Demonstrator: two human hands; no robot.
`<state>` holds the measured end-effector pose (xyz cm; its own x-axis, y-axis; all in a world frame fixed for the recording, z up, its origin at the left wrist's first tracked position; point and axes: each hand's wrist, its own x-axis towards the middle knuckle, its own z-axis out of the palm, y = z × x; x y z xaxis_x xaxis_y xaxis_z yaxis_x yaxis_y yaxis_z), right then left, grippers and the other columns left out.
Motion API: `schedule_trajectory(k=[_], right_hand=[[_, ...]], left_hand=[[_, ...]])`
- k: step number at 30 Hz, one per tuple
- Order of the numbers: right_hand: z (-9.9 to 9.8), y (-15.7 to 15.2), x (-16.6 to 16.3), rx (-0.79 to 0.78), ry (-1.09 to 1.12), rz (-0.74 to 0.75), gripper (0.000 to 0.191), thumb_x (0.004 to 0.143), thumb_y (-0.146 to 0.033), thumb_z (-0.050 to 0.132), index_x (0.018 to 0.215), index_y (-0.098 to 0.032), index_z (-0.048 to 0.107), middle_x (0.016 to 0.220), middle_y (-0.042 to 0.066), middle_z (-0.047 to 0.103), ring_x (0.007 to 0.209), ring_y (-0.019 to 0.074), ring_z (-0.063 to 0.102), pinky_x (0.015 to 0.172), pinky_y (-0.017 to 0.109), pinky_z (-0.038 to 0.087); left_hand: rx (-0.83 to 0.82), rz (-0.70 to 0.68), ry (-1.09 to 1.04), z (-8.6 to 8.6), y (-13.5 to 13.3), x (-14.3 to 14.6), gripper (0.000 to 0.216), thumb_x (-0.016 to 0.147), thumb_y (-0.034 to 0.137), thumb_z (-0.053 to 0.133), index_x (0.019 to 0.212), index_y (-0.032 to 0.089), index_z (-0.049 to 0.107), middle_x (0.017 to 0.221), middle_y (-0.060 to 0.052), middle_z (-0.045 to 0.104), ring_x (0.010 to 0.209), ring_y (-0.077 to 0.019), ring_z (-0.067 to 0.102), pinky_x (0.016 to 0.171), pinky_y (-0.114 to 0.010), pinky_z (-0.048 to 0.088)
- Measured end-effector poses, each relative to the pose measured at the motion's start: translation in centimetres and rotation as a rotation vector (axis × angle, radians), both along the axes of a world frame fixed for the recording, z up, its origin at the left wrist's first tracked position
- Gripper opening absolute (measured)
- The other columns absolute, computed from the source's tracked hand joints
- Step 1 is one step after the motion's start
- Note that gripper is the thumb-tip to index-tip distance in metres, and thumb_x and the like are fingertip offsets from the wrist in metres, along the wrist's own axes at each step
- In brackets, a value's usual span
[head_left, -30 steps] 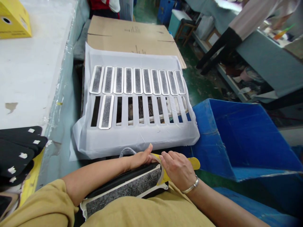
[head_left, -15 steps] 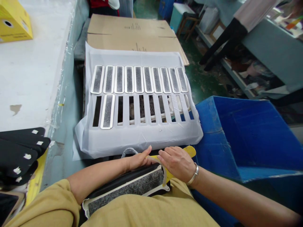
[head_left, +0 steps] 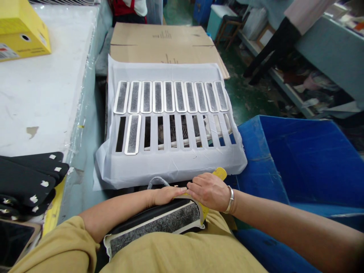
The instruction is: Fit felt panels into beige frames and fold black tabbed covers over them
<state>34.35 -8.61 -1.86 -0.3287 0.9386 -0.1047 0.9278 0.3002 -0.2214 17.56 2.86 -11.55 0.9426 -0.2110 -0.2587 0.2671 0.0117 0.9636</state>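
Note:
Against my lap rests a black padded piece (head_left: 136, 219) bearing a grey speckled panel (head_left: 159, 224) with a cream border. My left hand (head_left: 167, 194) is closed at the panel's upper right edge, thumb laid flat toward the other hand; its fingertips are partly hidden. My right hand (head_left: 209, 191), with a silver bangle at the wrist, is closed over a flexible yellow strip (head_left: 220, 173). One rounded end of the strip sticks out above the knuckles, and its lower part curves along the panel's right end. The two hands touch or nearly touch.
Ahead is a white slotted sheet (head_left: 176, 163) with rows of grey white-edged strips (head_left: 132, 134). Cardboard (head_left: 159, 36) lies behind it. A blue bin (head_left: 261, 159) stands right. On the left table (head_left: 57, 76) are black pieces (head_left: 28, 178) and a yellow box (head_left: 22, 34). A person stands far right.
My left thumb has come down from a raised position to lie flat. My right hand has shifted slightly left with the yellow strip, whose end now tilts more upward. The view has shifted slightly.

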Motion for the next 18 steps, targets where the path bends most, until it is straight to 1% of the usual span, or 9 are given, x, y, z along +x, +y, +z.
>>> schedule_trajectory(k=[2,6,8,10,13,15,16,17,18], right_hand=[[0.0,-0.1,-0.2,-0.008,0.011,0.008,0.036,0.094,-0.033,0.031,0.076,-0.017,0.058,0.067,0.002,0.057,0.059,0.0119,0.045,0.059,0.029,0.024],[-0.1,-0.8,-0.7,-0.022,0.031,-0.015,0.035,0.094,-0.033,0.033,0.077,-0.017,0.059,0.067,0.002,0.057,0.060,0.0123,0.048,0.060,0.029,0.025],[0.1,-1.0,-1.0,-0.029,0.032,-0.044,0.033,0.094,-0.033,0.035,0.079,-0.017,0.059,0.068,0.003,0.058,0.061,0.0124,0.050,0.060,0.029,0.026],[0.4,-0.7,-1.1,-0.050,0.011,-0.063,0.033,0.094,-0.034,0.035,0.081,-0.017,0.060,0.069,0.003,0.060,0.062,0.0129,0.051,0.060,0.028,0.027],[1.1,0.5,-0.7,-0.134,-0.009,-0.029,0.038,0.094,-0.038,0.033,0.079,-0.019,0.062,0.070,0.003,0.063,0.062,0.0125,0.054,0.058,0.026,0.028],[1.7,1.7,-0.1,-0.132,-0.022,-0.004,0.042,0.094,-0.039,0.031,0.077,-0.019,0.063,0.072,0.003,0.065,0.064,0.0120,0.055,0.058,0.025,0.030],[1.9,2.1,0.2,-0.090,-0.047,-0.001,0.043,0.095,-0.039,0.030,0.076,-0.019,0.064,0.072,0.003,0.065,0.065,0.0121,0.056,0.059,0.025,0.030],[2.1,2.4,0.5,-0.024,-0.087,-0.006,0.045,0.095,-0.039,0.029,0.075,-0.018,0.064,0.071,0.004,0.065,0.065,0.0126,0.056,0.060,0.026,0.031],[2.2,2.6,0.8,0.048,-0.131,-0.012,0.046,0.095,-0.038,0.029,0.074,-0.017,0.063,0.070,0.004,0.064,0.065,0.0132,0.056,0.061,0.026,0.031]], left_hand=[[0.045,-0.058,-0.059,0.1,0.2,-0.1,0.046,0.093,0.043,0.027,0.121,0.016,0.052,0.130,-0.006,0.051,0.120,-0.0177,0.044,0.106,-0.034,0.028],[0.035,-0.106,-0.122,1.3,0.2,0.2,0.049,0.094,0.043,0.023,0.122,0.016,0.052,0.132,-0.005,0.049,0.120,-0.0162,0.045,0.106,-0.029,0.028],[0.043,-0.114,-0.128,2.0,0.3,0.4,0.052,0.093,0.045,0.022,0.122,0.015,0.053,0.129,-0.005,0.051,0.117,-0.0167,0.047,0.105,-0.029,0.029],[0.074,-0.113,-0.073,2.8,0.6,0.4,0.054,0.092,0.050,0.024,0.121,0.016,0.055,0.124,-0.004,0.056,0.113,-0.0178,0.051,0.102,-0.028,0.033],[0.184,-0.054,0.123,4.3,1.4,0.2,0.057,0.086,0.058,0.032,0.115,0.018,0.061,0.114,-0.003,0.063,0.107,-0.0218,0.055,0.096,-0.029,0.036],[0.250,0.040,0.255,5.2,2.0,-0.2,0.059,0.082,0.063,0.037,0.104,0.018,0.068,0.106,-0.004,0.067,0.103,-0.0252,0.057,0.093,-0.031,0.038],[0.240,0.092,0.291,5.5,2.2,-0.4,0.058,0.080,0.064,0.039,0.099,0.018,0.070,0.101,-0.005,0.069,0.100,-0.0258,0.058,0.092,-0.031,0.038],[0.190,0.138,0.301,5.8,2.2,-0.5,0.058,0.079,0.065,0.041,0.096,0.020,0.071,0.097,-0.004,0.070,0.096,-0.0254,0.060,0.090,-0.031,0.039],[0.105,0.168,0.289,5.9,2.2,-0.7,0.056,0.078,0.066,0.040,0.097,0.022,0.071,0.095,-0.002,0.070,0.094,-0.0244,0.060,0.090,-0.031,0.039]])
